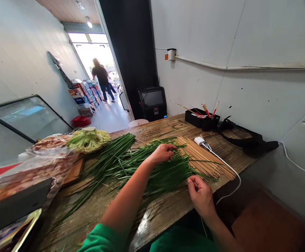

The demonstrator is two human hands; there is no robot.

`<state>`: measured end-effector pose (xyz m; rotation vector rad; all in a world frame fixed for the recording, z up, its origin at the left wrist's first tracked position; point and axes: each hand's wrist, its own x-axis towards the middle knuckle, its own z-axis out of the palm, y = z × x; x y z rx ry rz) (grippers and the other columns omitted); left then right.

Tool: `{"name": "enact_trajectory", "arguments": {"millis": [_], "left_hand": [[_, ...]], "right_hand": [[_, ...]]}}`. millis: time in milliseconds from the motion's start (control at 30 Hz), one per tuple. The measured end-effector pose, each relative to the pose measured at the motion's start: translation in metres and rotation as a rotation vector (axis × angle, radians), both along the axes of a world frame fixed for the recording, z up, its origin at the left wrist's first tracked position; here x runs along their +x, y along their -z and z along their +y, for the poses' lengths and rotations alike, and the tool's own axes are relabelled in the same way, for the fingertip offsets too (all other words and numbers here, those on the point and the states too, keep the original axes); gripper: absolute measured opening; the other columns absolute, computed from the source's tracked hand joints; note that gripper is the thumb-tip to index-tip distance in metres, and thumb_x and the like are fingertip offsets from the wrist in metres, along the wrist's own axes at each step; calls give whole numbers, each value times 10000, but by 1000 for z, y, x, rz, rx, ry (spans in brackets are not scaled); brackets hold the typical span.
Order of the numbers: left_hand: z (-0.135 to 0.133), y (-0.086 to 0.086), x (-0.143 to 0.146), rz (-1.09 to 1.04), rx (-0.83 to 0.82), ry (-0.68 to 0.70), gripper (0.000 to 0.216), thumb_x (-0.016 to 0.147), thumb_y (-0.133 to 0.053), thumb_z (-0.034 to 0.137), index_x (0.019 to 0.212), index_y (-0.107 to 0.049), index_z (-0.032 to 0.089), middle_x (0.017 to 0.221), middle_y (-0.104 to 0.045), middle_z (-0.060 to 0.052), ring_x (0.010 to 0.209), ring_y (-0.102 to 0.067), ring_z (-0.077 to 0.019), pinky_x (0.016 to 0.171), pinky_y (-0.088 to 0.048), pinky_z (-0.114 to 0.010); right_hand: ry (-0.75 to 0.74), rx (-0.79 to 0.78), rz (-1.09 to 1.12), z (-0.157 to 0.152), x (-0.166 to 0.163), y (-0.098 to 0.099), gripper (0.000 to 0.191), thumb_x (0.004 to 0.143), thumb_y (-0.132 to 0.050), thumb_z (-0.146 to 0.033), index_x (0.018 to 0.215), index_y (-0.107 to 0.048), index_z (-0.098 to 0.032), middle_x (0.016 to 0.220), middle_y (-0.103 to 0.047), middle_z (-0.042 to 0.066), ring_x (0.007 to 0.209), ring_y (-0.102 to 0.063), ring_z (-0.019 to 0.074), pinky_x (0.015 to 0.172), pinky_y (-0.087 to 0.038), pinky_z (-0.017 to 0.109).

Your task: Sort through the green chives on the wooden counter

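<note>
A pile of long green garlic chives (165, 175) lies across the wooden table in front of me. Reaching over it, my left hand (164, 153) has its fingers bent together around chive blades near their cut ends. My right hand (201, 194) is pinched closed at the near right edge of the pile; what sits between thumb and finger is too small to make out. A thin pale line shows below that hand. Just beyond both hands, many bamboo skewers (207, 159) lie side by side. Another bunch of chives (115, 148) rests farther left.
A white charger with cable (199, 140) lies on the skewers. Behind are a black holder (194, 117) with pens and a black strap (241, 136). Cauliflower (89, 140) and bagged meat (42, 168) stand left on the table (152, 131). A person (101, 77) stands near the doorway.
</note>
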<state>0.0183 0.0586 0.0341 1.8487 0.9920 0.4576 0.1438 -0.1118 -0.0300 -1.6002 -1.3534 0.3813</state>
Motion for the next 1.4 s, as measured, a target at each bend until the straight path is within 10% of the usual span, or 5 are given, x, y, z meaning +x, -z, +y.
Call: {"name": "enact_trajectory", "arguments": {"millis": [167,400,800,1400], "left_hand": [[1,3,0,31,230,66,291,766,-510,293,901,-691,111,582,-559,25,507,-446,-70,498,-353,-181],[-5,-3,4,-62,-14,41,269,759,-459,180,939,-641,97,646,-634,-11,488,-507,-70,485,-396,-173],[-8,-7,4,40,229,112,442,848,-404,465,817,-662,107,591,-598,9,453,-364,-61,450,-274,-193],[-9,-7,6,-83,113,103,252,793,-494,353,858,-574,123,673,-648,-5,421,-361,-44,423,-282,-176]], "right_hand": [[-14,12,12,0,1,-1,287,880,-408,-365,713,-553,-181,560,-536,-17,490,-490,117,485,-376,218],[-15,26,32,1,1,1,275,880,-417,-356,719,-556,-182,563,-548,-12,493,-497,118,484,-378,217],[-11,9,49,0,1,0,286,886,-409,-373,719,-551,-189,535,-510,-27,461,-462,113,458,-353,217],[-22,23,58,-1,1,-3,275,883,-406,-360,712,-537,-191,523,-473,-38,439,-436,105,439,-337,211]]}}
